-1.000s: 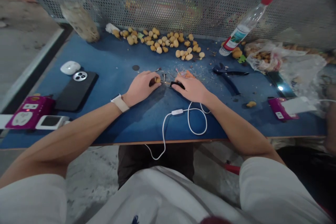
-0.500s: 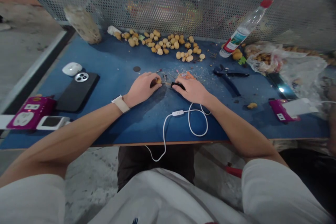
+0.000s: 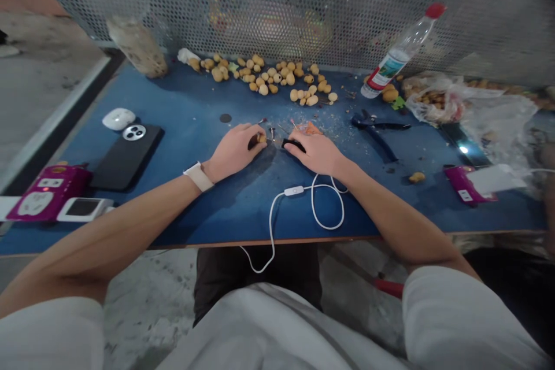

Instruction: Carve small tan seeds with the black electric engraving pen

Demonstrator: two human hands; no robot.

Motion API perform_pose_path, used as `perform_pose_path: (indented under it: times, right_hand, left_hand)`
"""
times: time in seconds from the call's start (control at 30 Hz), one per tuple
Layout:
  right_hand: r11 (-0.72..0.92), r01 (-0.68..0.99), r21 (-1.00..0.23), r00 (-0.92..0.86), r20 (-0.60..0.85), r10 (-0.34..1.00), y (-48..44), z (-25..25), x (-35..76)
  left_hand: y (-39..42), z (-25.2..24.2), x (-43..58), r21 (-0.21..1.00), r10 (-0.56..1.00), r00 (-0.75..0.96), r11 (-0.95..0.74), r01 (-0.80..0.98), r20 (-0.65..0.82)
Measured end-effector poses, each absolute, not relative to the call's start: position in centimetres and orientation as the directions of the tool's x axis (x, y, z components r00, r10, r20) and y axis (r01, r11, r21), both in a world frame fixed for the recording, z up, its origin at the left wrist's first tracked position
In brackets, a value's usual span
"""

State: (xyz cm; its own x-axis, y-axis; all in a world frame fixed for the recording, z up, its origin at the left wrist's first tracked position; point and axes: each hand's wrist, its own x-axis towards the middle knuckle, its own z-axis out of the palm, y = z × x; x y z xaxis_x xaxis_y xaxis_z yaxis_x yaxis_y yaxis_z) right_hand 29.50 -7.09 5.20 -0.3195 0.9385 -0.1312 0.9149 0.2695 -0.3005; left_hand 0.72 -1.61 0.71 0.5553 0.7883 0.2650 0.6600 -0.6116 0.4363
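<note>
Near the middle of the blue table, my left hand is closed around a small tan gourd, pinched between thumb and fingers. My right hand grips a black-handled tool whose short metal end points left at the gourd. The metal end is close to the gourd; whether they touch cannot be made out. Just beyond the hands lie thin small bits and an orange scrap. A white cord with an inline switch loops below my right hand.
Several small gourds lie along the mesh screen. To the right are blue-handled pliers, a red-capped bottle and a plastic bag. A dark phone and purple power socket are on the left.
The whole view has shifted slightly downward. My left hand has turned the gourd a little, while my right hand keeps its hold on the tool.
</note>
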Motion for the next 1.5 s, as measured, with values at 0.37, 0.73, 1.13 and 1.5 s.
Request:
perform_pose_path:
  times: [0.37, 0.73, 1.13, 1.5]
  right_hand:
    - [0.288, 0.896, -0.338, -0.34, -0.106, 0.934, -6.9, 4.9, 30.0]
    - [0.252, 0.803, -0.54, -0.245, 0.086, 0.966, -7.1, 3.9, 30.0]
    - [0.411, 0.653, -0.636, -0.219, 0.361, 0.907, -7.6, 2.9, 29.8]
    - [0.453, 0.811, -0.371, -0.401, 0.211, 0.891, -7.1, 2.7, 29.7]
  left_hand:
    - [-1.8, 0.3, 0.8, 0.424, 0.792, 0.539, -0.61, 0.669, 0.289]
    - [-1.7, 0.2, 0.7, 0.404, 0.786, 0.551, -0.617, 0.676, 0.278]
    - [-1.5, 0.1, 0.6, 0.418, 0.75, 0.597, -0.658, 0.626, 0.286]
    - [-1.6, 0.3, 0.7, 0.401, 0.721, 0.631, -0.688, 0.604, 0.286]
